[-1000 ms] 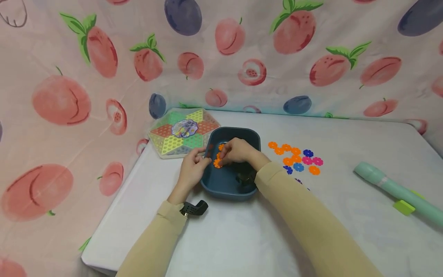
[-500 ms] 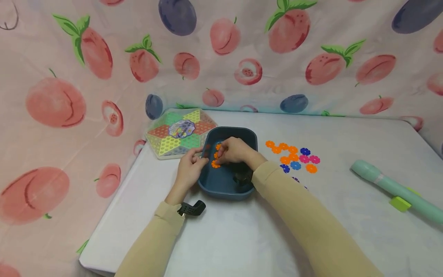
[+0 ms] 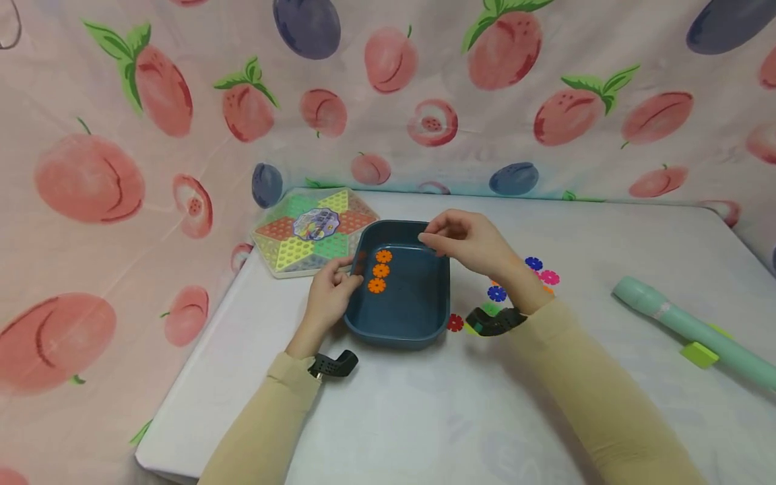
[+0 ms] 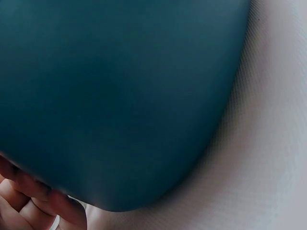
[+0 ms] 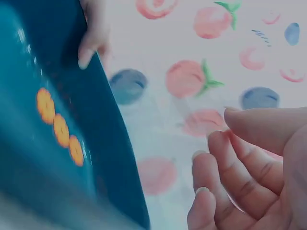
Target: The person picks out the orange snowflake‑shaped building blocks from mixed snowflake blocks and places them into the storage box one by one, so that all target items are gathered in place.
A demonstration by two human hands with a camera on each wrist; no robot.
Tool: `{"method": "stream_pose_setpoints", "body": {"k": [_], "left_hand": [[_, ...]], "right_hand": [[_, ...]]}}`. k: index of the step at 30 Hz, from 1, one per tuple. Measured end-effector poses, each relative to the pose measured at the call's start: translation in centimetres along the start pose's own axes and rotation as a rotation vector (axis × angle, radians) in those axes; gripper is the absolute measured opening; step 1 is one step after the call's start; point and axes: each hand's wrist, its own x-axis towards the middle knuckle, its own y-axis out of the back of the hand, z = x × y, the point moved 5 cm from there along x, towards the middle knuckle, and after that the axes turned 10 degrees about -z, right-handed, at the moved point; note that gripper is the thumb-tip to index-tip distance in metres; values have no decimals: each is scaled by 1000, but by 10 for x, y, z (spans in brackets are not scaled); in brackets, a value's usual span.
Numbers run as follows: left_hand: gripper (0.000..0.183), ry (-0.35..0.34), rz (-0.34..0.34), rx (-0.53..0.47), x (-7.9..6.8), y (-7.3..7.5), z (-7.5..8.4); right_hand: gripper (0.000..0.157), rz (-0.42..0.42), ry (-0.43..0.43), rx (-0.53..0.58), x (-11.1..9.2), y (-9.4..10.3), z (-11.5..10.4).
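Note:
A dark blue plastic bin [image 3: 407, 316] stands on the white-covered table. Three orange snowflake discs [image 3: 380, 271] lie in a row on its floor, along the left side. My left hand [image 3: 327, 296] holds the bin's left wall, thumb over the rim and fingers outside; the right wrist view shows that thumb [image 5: 86, 56] at the edge. Over the bin's far right corner hovers my right hand [image 3: 475, 244], loosely curved. Nothing sits between its fingers [image 5: 221, 158] in the right wrist view. The bin's outer wall [image 4: 120, 105] fills most of the left wrist view.
Several loose discs, blue [image 3: 497, 294], pink [image 3: 550, 277] and red [image 3: 455, 322] among them, lie right of the bin, partly behind the right forearm. A star-patterned game board [image 3: 315, 232] sits behind left. A mint-green tube [image 3: 691, 327] lies far right.
My right hand has left the orange discs, rising and moving right to the bin's far right corner. The three discs stay in the bin. My left hand keeps its hold on the wall.

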Motion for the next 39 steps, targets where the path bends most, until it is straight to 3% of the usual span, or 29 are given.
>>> {"method": "stream_pose_setpoints", "body": {"k": [7,14,23,29,39], "left_hand": [[43,7,5,9,-1,-1,-1],[44,2,-7,16,4,-1,1],[44,2,0,15,2,-1,-1],[43,12,6,26,2,0,1],[45,19,-11,19,0,0,-1]], "right_hand": [[38,59,-147,-84,-58,36,44],[42,112,-247,-249,-90,63,76],[41,97,-350,-390,-98,77,105],[41,88,-390,-415,-98,78,115],[32,-62,-432,-456,-113,97,120]]}}
